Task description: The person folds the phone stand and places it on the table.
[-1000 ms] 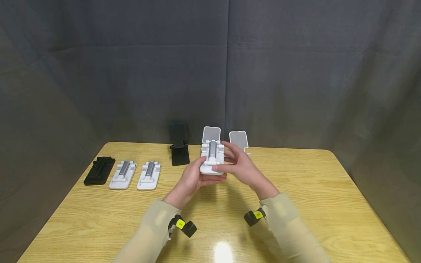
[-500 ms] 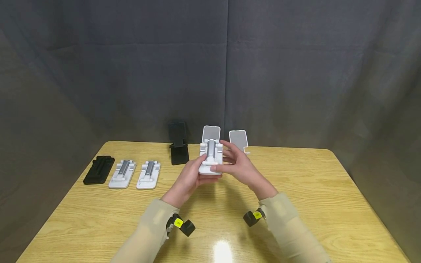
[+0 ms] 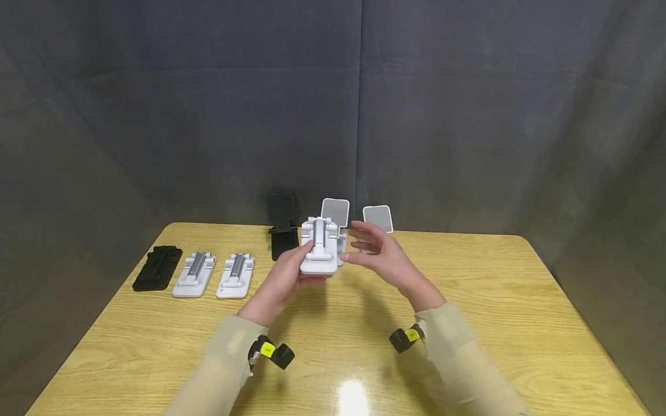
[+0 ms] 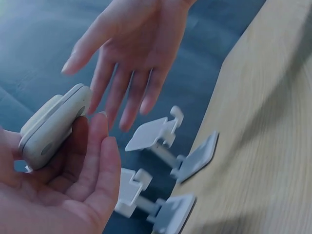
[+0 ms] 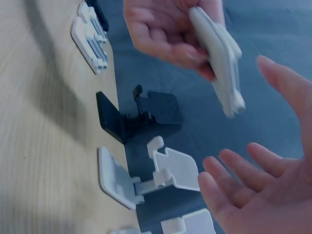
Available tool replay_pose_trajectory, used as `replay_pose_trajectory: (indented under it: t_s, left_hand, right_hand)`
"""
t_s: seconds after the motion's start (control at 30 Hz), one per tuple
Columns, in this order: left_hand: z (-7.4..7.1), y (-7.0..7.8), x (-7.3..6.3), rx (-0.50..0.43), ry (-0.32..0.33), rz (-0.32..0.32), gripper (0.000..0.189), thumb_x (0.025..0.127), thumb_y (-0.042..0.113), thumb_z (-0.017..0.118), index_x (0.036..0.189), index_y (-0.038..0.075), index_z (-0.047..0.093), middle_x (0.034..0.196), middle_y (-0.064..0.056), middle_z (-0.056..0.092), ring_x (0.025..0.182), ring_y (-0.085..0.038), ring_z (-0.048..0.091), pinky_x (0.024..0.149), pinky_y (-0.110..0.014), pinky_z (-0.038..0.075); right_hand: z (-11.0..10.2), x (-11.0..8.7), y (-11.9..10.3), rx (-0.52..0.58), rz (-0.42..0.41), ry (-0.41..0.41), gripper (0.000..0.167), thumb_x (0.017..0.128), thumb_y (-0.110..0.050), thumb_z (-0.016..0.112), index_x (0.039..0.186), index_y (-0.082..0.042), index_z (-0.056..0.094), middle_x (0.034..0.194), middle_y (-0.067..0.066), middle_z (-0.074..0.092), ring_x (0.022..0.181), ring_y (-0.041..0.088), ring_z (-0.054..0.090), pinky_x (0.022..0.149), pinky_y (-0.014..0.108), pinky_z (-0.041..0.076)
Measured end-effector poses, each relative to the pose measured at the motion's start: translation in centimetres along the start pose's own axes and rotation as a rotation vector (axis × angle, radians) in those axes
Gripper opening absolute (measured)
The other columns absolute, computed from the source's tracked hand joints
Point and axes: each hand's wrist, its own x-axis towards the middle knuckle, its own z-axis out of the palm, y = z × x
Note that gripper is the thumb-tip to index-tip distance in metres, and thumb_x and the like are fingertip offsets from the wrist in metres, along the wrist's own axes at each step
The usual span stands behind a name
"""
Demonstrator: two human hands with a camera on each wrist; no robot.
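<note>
My left hand [image 3: 283,278] grips a folded white phone stand [image 3: 318,247] above the table, its grey arm facing up and the thumb on its left edge. In the left wrist view the fingers support the stand [image 4: 53,126] from below. To its right, my right hand [image 3: 387,260] is apart from the stand, fingers spread and holding nothing; the right wrist view shows a gap between the right hand [image 5: 273,190] and the stand [image 5: 219,58]. Behind the hands stand an unfolded white phone stand [image 3: 335,211] and another white one [image 3: 378,218], partly hidden by the right hand.
An unfolded black phone stand [image 3: 282,222] is at the table's back edge. Along the left lie a folded black stand [image 3: 158,268], a folded white stand [image 3: 194,275] and another folded white stand [image 3: 235,276]. A dark curtain [image 3: 333,104] hangs behind the wooden table [image 3: 484,323].
My left hand has moved left with the folded phone stand. My right hand has let go of the stand and spread its fingers, and a gap has opened between them.
</note>
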Motion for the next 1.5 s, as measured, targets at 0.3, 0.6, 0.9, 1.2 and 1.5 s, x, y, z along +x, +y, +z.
replay_pose_trajectory:
  t_s: [0.3, 0.6, 0.9, 1.2, 1.5]
  left_hand:
    - [-3.7, 0.7, -1.2, 0.025, 0.040, 0.012, 0.051, 0.113, 0.027, 0.036, 0.137, -0.017, 0.045, 0.107, -0.013, 0.068, 0.092, -0.018, 0.070, 0.093, -0.041, 0.056]
    - [-8.1, 1.7, -3.4, 0.150, 0.048, 0.007, 0.056, 0.113, 0.030, 0.034, 0.143, -0.017, 0.039, 0.117, -0.014, 0.066, 0.099, -0.014, 0.068, 0.097, -0.039, 0.054]
    - [-15.0, 2.2, -6.9, 0.320, 0.120, -0.043, 0.066, 0.113, 0.037, 0.033, 0.153, -0.014, 0.021, 0.137, -0.025, 0.048, 0.102, -0.003, 0.062, 0.091, -0.030, 0.056]
    - [-23.0, 2.7, -11.0, 0.421, 0.121, -0.150, 0.070, 0.113, 0.035, 0.034, 0.150, -0.020, 0.012, 0.114, -0.003, 0.058, 0.095, -0.005, 0.063, 0.086, -0.032, 0.058]
    - [-28.8, 2.8, -14.4, 0.506, 0.151, -0.296, 0.070, 0.113, 0.037, 0.028, 0.145, -0.023, 0.013, 0.106, 0.001, 0.058, 0.090, -0.006, 0.062, 0.081, -0.031, 0.059]
  right_hand:
    - [-2.2, 0.7, 0.5, 0.025, 0.046, 0.150, 0.065, 0.091, -0.016, 0.078, 0.148, -0.005, 0.048, 0.146, 0.015, 0.053, 0.133, 0.033, 0.051, 0.111, 0.043, 0.040]
    - [-4.4, 1.7, 1.8, 0.028, 0.131, 0.282, 0.069, 0.092, -0.024, 0.077, 0.147, 0.002, 0.045, 0.150, 0.018, 0.047, 0.141, 0.032, 0.040, 0.117, 0.041, 0.033]
    - [-6.8, 2.3, 2.1, 0.049, 0.250, 0.284, 0.073, 0.095, -0.032, 0.074, 0.151, -0.001, 0.040, 0.149, 0.016, 0.045, 0.136, 0.028, 0.043, 0.116, 0.042, 0.033]
    - [-7.1, 3.1, 3.5, 0.059, 0.310, 0.244, 0.079, 0.097, -0.035, 0.070, 0.155, 0.002, 0.032, 0.157, 0.019, 0.037, 0.143, 0.030, 0.036, 0.118, 0.044, 0.030]
    - [-7.1, 4.0, 4.8, 0.065, 0.354, 0.232, 0.079, 0.099, -0.035, 0.067, 0.156, 0.005, 0.028, 0.160, 0.021, 0.032, 0.147, 0.033, 0.030, 0.118, 0.045, 0.031]
